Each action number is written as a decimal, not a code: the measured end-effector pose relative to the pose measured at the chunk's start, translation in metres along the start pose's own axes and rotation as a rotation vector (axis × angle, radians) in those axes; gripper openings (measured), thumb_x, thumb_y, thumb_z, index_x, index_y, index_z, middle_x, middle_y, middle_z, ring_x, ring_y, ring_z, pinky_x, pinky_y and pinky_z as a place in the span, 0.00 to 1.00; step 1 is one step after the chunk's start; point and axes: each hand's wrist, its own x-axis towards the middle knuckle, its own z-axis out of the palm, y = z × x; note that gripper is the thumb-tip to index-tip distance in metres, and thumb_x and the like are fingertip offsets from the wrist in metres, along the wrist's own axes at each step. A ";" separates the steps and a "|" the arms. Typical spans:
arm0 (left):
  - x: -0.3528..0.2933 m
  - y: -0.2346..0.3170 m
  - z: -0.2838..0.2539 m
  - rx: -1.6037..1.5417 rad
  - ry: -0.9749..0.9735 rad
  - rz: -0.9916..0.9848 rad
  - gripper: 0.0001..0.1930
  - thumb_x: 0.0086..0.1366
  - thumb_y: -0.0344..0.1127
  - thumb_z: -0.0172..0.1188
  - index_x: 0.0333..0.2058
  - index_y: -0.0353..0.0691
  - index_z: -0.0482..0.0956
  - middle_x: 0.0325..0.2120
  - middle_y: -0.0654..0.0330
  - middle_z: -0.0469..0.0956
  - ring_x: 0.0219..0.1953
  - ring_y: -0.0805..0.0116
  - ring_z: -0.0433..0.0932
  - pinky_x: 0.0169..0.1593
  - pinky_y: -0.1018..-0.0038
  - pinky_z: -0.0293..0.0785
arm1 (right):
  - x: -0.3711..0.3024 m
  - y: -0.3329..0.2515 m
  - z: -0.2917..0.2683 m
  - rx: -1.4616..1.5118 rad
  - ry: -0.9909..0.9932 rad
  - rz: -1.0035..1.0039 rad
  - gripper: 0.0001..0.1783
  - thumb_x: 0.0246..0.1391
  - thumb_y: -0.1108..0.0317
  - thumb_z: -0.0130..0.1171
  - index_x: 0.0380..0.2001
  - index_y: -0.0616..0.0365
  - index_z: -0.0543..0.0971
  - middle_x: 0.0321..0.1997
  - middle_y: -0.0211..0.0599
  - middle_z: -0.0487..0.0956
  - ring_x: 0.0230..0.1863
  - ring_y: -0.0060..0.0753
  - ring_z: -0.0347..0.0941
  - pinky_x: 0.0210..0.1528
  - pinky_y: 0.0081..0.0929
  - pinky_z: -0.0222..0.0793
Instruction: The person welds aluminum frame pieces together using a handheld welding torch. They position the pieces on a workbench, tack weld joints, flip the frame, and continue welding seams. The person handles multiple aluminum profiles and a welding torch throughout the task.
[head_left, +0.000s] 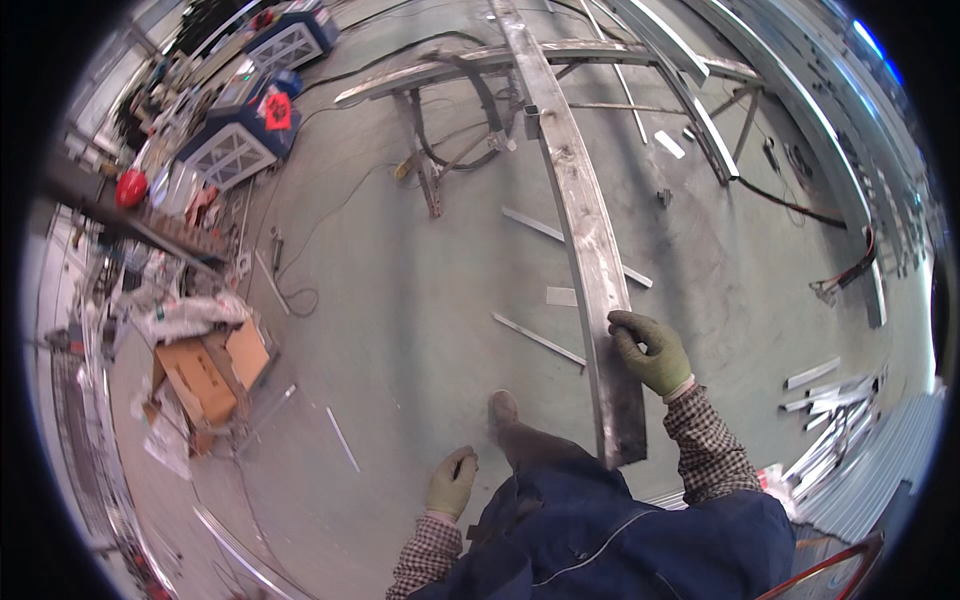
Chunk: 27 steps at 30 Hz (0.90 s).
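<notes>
A long grey steel beam (585,205) runs from the far side toward my body, its near end dark and stained. My right hand (655,352), in a greenish work glove, is curled at the beam's right edge near that end, fingertips on the metal. In the lower middle, my left hand (452,487), also gloved, hangs apart from the beam with its fingers bent in. A small dark spot shows between those fingers; whether it is a held object or a gap I cannot make out.
A steel trestle (430,75) with hanging cables supports the beam farther off. Metal strips (540,340) lie on the floor beneath it. An open cardboard box (200,385) sits at left, blue machines (235,140) beyond. Cut metal pieces (830,410) are heaped at right.
</notes>
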 end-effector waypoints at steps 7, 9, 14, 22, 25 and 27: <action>0.112 0.031 -0.088 0.201 -0.162 -0.055 0.27 0.79 0.44 0.62 0.64 0.26 0.78 0.52 0.51 0.87 0.48 0.66 0.87 0.53 0.72 0.82 | 0.067 -0.007 0.015 -0.130 0.093 0.186 0.17 0.68 0.59 0.67 0.57 0.48 0.89 0.46 0.44 0.89 0.43 0.42 0.88 0.48 0.36 0.83; 0.157 0.048 -0.105 0.305 -0.183 -0.047 0.27 0.79 0.44 0.63 0.65 0.26 0.77 0.51 0.51 0.87 0.48 0.66 0.87 0.53 0.72 0.82 | 0.080 -0.010 0.014 -0.127 0.084 0.281 0.18 0.68 0.56 0.66 0.57 0.46 0.88 0.48 0.46 0.89 0.46 0.46 0.88 0.51 0.38 0.83; 0.288 0.118 -0.132 0.278 -0.297 -0.060 0.26 0.75 0.51 0.65 0.60 0.35 0.85 0.48 0.53 0.89 0.51 0.63 0.86 0.59 0.68 0.80 | 0.117 -0.018 0.021 -0.082 0.209 0.382 0.19 0.69 0.58 0.65 0.58 0.52 0.87 0.52 0.46 0.89 0.50 0.43 0.88 0.56 0.35 0.82; 0.497 0.296 -0.135 0.297 -0.450 0.133 0.26 0.76 0.48 0.67 0.61 0.34 0.85 0.48 0.55 0.89 0.52 0.66 0.85 0.59 0.69 0.79 | 0.203 -0.024 0.030 0.070 0.503 0.679 0.21 0.72 0.62 0.65 0.62 0.58 0.84 0.59 0.45 0.88 0.60 0.35 0.85 0.65 0.32 0.78; 0.555 0.372 -0.123 0.353 -0.512 0.229 0.27 0.76 0.48 0.68 0.63 0.34 0.83 0.51 0.55 0.88 0.54 0.66 0.85 0.60 0.70 0.79 | 0.237 -0.012 0.025 0.060 0.603 0.659 0.21 0.73 0.62 0.65 0.63 0.59 0.84 0.58 0.43 0.89 0.58 0.32 0.84 0.64 0.32 0.78; 0.586 0.411 -0.109 0.415 -0.523 0.275 0.27 0.76 0.49 0.68 0.64 0.34 0.82 0.52 0.55 0.88 0.55 0.67 0.84 0.61 0.70 0.78 | 0.258 0.002 0.017 0.119 0.672 0.693 0.21 0.73 0.62 0.66 0.63 0.60 0.84 0.57 0.42 0.89 0.57 0.31 0.84 0.62 0.31 0.79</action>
